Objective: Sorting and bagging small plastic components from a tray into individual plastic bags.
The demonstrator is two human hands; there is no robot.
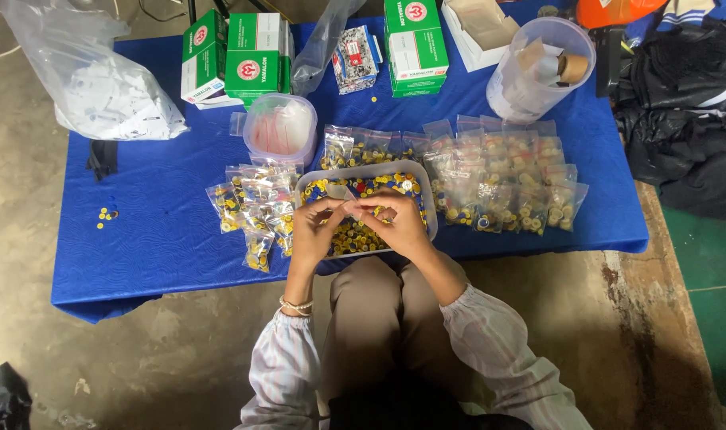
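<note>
Clear glossy plastic tub (pixel 427 185), shiny plastic bags (pixel 502 179), matt blue cloth (pixel 164 231), rough concrete floor (pixel 649 334)

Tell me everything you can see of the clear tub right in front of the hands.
The clear tub is a shallow, rounded-corner rectangle of see-through plastic, lidless, sitting flat on the blue tablecloth at its near edge. Small yellow and blue caps fill it. Filled little bags lie against both sides. The left hand and right hand hover over it, hiding its middle.
</note>
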